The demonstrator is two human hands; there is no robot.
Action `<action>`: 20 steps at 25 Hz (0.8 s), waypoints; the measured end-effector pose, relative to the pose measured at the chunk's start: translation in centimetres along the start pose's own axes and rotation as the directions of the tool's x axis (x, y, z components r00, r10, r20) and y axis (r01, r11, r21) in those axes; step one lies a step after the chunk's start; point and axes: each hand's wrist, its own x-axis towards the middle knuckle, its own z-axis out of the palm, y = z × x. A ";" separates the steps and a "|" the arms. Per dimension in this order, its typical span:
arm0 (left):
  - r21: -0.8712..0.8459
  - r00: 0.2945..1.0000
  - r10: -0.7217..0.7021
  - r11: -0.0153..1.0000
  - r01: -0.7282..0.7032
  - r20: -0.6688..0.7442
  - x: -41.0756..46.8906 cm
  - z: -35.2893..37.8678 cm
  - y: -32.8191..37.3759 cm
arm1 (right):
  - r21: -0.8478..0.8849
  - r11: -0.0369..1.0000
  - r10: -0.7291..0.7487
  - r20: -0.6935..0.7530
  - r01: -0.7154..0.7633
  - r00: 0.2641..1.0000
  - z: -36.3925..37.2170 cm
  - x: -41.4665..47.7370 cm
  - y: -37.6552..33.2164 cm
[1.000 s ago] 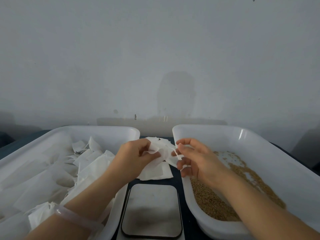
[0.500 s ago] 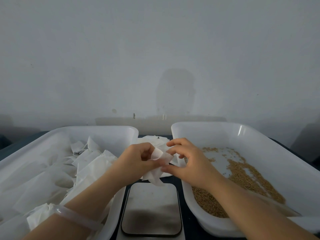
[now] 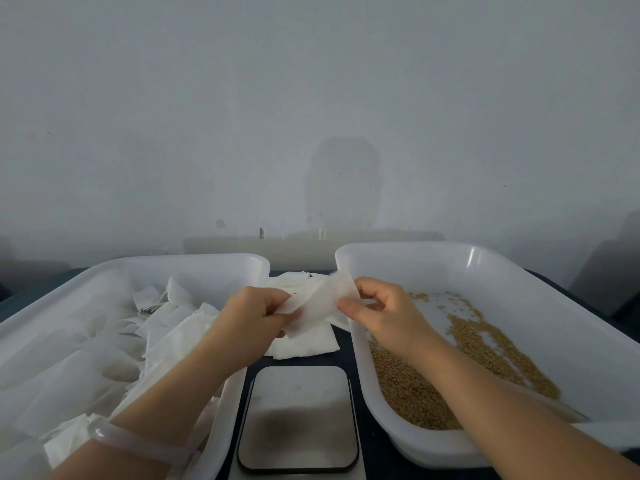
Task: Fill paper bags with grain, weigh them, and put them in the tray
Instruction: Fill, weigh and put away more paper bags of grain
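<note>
- One paper bag (image 3: 320, 304) is held in the air between the two hands, above the loose pile of empty bags (image 3: 304, 346) on the dark table between the trays; neither the trays nor the scale (image 3: 298, 417) are touched by it.
- Left hand (image 3: 254, 315): fingers curled, the bag's left edge pinched between thumb and fingertips; right hand (image 3: 384, 311): the right edge pinched by thumb and forefinger, the other fingers loosely curled; nothing else is held.
- Change noted: half a second ago the bag was bunched small between hands set close together; now the hands are drawn apart and the bag is pulled out into a flat sheet, tilted up toward the right.
- Whether the mouth is opened cannot be told; no gap between the layers is seen.
- Grain (image 3: 415, 393) is seen in the right tray (image 3: 485, 258), heaped at the near end and scattered thin farther back; none is seen in the held bag.
- The left tray (image 3: 145, 263) is piled with white bags, judged to be finished ones.
- Judged: the bag is being smoothed out and readied for opening; filling, weighing and placing are not yet begun for it; the right hand is held just over the grain tray's rim, so only a short reach is needed for scooping.
</note>
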 end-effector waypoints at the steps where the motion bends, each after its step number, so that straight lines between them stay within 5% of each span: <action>1: 0.001 0.999 0.009 1.000 -0.009 -0.049 0.0 -0.1 -0.1 | 0.004 1.000 0.004 0.009 -0.004 1.000 0.0 0.0 -0.1; 7: -0.045 0.976 -0.007 0.999 -0.003 -0.219 0.0 -0.3 -0.2 | 0.167 0.986 0.026 -0.133 -0.003 0.991 -0.5 0.6 0.0; 10: 0.027 0.957 0.089 0.996 -0.085 -0.276 -0.3 -0.3 0.1 | 0.230 0.973 0.045 -0.049 -0.033 0.998 -0.6 0.7 0.3; 14: 0.043 0.958 0.173 0.985 -0.167 -0.230 -0.8 0.1 1.1 | 0.316 0.935 0.133 0.112 -0.162 0.985 -0.3 0.6 0.0; 20: -0.238 0.988 0.094 0.964 -0.120 -0.121 -0.9 -0.1 0.9 | 0.291 0.947 0.148 -0.017 -0.136 0.989 -0.7 1.2 1.0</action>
